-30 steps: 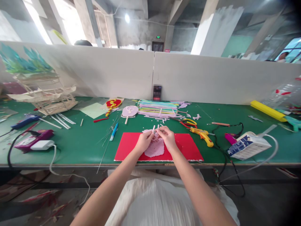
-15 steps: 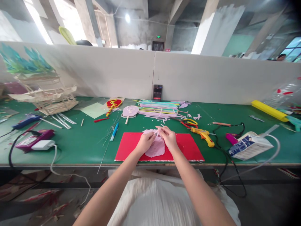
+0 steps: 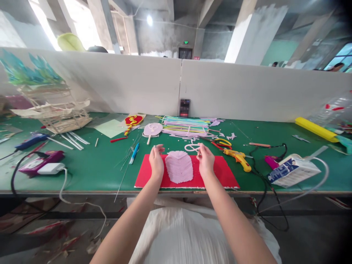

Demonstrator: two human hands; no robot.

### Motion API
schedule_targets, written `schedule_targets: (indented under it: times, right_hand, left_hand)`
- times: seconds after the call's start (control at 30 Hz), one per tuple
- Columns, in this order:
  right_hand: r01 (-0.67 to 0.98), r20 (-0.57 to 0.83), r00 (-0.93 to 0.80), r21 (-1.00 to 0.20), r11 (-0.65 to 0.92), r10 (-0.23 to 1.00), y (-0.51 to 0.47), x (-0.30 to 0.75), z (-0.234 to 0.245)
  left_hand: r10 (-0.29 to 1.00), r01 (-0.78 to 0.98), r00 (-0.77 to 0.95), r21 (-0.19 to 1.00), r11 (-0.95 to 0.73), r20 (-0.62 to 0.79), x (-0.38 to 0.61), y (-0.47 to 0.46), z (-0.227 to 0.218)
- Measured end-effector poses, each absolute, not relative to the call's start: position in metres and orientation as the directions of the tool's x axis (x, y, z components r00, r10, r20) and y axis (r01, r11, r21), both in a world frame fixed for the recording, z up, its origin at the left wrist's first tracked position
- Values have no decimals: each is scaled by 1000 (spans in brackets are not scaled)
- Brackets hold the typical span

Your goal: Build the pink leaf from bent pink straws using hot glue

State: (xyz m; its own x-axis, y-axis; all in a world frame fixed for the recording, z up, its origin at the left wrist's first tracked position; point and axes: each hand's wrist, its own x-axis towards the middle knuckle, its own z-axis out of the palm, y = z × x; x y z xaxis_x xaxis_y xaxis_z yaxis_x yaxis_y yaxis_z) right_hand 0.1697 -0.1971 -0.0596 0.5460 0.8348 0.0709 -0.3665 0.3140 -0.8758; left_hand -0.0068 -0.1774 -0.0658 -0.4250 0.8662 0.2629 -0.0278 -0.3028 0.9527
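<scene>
My right hand (image 3: 206, 158) pinches a pale pipe cleaner (image 3: 191, 147) bent into a loop, which sticks out to the left over the back edge of the red board (image 3: 217, 172). On that board lies a flat, rounded lilac piece (image 3: 179, 168) made of ribbed, fuzzy rows in a V pattern. To its left, my left hand (image 3: 156, 161) hovers with loosely curled fingers apart; I see nothing held in it. Neither hand touches the lilac piece.
Behind the board lie a bundle of coloured pipe cleaners (image 3: 185, 127), a lilac fan shape (image 3: 152, 129) and a red-and-yellow fan (image 3: 133, 121). Pliers (image 3: 221, 143), a yellow glue gun (image 3: 238, 158) and a carton (image 3: 293, 170) stand right; a blue pen (image 3: 134, 153) and power strip (image 3: 41, 163) left.
My hands have parted from above the lilac piece, left hand going left and right hand going right. The lilac piece now shows whole, and the pipe cleaner loop has come into view.
</scene>
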Motion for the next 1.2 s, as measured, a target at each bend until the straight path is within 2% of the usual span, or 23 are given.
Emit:
schedule_targets:
  times: [0.1,0.2,0.27,0.37,0.43,0.5,0.6,0.73,0.83,0.97,1.07,1.13,1.2]
  right_hand:
    - [-440,-13,569,-849,291,822,-195,173,-60]
    - [-428,5,513,-865,261,858,-197,170,-60]
    - [-350,65,448,-905,241,892,-199,165,-59]
    - [-178,196,322,-948,262,926,-202,160,-58]
    - [-107,257,273,-949,295,927,-204,159,-57]
    - [-86,269,283,-949,304,920,-204,159,-57]
    - [-91,251,305,-953,290,919,-204,159,-59]
    - [-114,226,220,-960,255,949,-202,156,-62]
    - [-175,178,226,-960,220,958,-200,155,-64]
    - [-326,64,396,-923,205,916,-196,164,-65]
    - [-378,43,429,-899,222,903,-197,179,-64]
    - [-378,39,409,-902,208,912,-199,189,-62]
    - [-371,28,402,-909,191,915,-202,198,-60]
  left_hand:
    - [856,-110,-479,954,-277,194,-9,-175,-67]
    - [873,-15,-412,956,-294,261,-7,-178,-64]
    - [886,120,-298,935,-335,356,-4,-183,-62]
    - [881,308,-30,843,-442,473,1,-190,-59]
    - [862,375,136,780,-501,488,3,-192,-58]
    - [849,404,216,748,-527,482,4,-192,-60]
    - [882,380,181,796,-471,436,5,-189,-64]
    - [950,201,107,930,-308,292,5,-185,-67]
    - [942,174,59,926,-336,331,3,-182,-66]
    - [911,400,-113,857,-323,396,-9,-177,-64]
    - [947,632,-20,738,-236,320,-19,-169,-65]
    - [967,695,53,686,-216,251,-22,-162,-67]
    - [972,696,80,685,-214,223,-22,-155,-69]
